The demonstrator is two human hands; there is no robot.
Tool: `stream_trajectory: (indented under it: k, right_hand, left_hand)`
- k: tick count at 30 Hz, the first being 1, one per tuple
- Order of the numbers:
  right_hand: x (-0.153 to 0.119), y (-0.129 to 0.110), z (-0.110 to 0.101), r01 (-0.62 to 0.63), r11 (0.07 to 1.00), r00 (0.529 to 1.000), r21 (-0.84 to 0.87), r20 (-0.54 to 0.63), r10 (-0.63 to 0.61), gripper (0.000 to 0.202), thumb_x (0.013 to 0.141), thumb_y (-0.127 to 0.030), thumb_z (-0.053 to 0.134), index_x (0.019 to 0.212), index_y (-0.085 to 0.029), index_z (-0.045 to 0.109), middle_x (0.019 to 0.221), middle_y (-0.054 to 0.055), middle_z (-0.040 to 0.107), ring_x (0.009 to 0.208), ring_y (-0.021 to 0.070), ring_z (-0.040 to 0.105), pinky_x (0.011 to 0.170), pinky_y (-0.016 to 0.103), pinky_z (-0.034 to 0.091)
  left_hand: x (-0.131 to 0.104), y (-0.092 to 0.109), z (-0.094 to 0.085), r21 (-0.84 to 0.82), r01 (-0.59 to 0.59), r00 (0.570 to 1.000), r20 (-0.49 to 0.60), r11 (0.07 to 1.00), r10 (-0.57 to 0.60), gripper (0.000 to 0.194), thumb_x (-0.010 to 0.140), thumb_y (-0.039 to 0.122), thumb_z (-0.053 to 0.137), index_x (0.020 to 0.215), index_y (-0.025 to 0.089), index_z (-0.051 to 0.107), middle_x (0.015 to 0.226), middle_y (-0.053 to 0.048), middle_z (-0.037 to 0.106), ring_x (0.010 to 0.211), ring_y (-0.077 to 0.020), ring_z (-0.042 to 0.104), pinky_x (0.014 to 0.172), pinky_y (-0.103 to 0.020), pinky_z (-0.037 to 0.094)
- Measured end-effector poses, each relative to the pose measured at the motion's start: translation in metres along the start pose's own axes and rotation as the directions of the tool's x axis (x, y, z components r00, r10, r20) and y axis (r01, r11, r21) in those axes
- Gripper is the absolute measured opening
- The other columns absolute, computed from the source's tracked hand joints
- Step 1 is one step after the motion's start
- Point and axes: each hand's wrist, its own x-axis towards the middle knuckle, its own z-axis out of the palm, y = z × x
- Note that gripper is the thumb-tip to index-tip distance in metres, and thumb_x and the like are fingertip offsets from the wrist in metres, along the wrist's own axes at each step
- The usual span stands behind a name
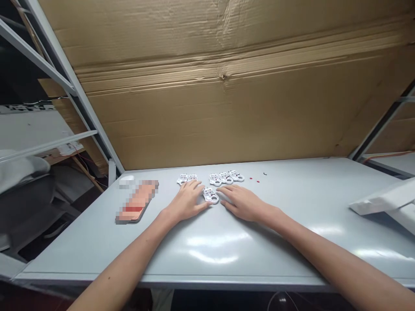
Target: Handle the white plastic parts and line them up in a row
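Note:
A small white plate-like part [211, 196] with a round ring at one end lies flat on the table between my hands. My left hand [187, 201] rests at its left side, fingers spread, the thumb at the part's lower edge; whether it touches cannot be made out. To the right of the part is my right hand [242, 202], with fingers stretched out and thumb apart. Behind my hands lies a row of similar white parts: a pair [183, 178] beyond my left fingers, partly hidden by them, and three more [226, 177] nearer the middle.
Two tiny red pieces [258, 181] and a small black piece [265, 173] lie right of the row. A blurred orange-pink flat object [138, 203] is on the left, with a white item [127, 180] behind it. Cardboard [246, 121] walls the back. White packaging [382, 198] sits at the right.

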Motion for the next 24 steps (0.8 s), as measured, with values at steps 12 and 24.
stream_trajectory:
  k: [12, 24]
  right_hand:
    - [0.0038, -0.0039, 0.0010, -0.030, 0.990, 0.992, 0.139, -0.120, 0.047, 0.020, 0.094, -0.025, 0.050, 0.097, -0.021, 0.069, 0.100, 0.008, 0.070, 0.088, 0.0209, 0.064, 0.077, 0.033, 0.048]
    - [0.0050, -0.0018, 0.0011, 0.032, 0.987, 0.993, 0.155, -0.113, -0.015, 0.024, 0.094, -0.015, 0.047, 0.090, -0.020, 0.070, 0.101, 0.008, 0.069, 0.089, 0.0201, 0.064, 0.079, 0.032, 0.049]
  left_hand:
    - [0.0020, 0.0030, 0.0052, -0.172, -0.141, 0.989, 0.007, 0.975, 0.144, 0.038, 0.097, 0.044, 0.053, 0.128, 0.024, 0.059, 0.121, -0.010, 0.060, 0.112, -0.0259, 0.056, 0.099, -0.038, 0.045]
    - [0.0028, 0.0017, 0.0047, -0.173, -0.157, 0.986, 0.024, 0.972, 0.163, 0.037, 0.096, 0.043, 0.056, 0.126, 0.022, 0.060, 0.125, -0.010, 0.059, 0.114, -0.0256, 0.055, 0.099, -0.037, 0.045]
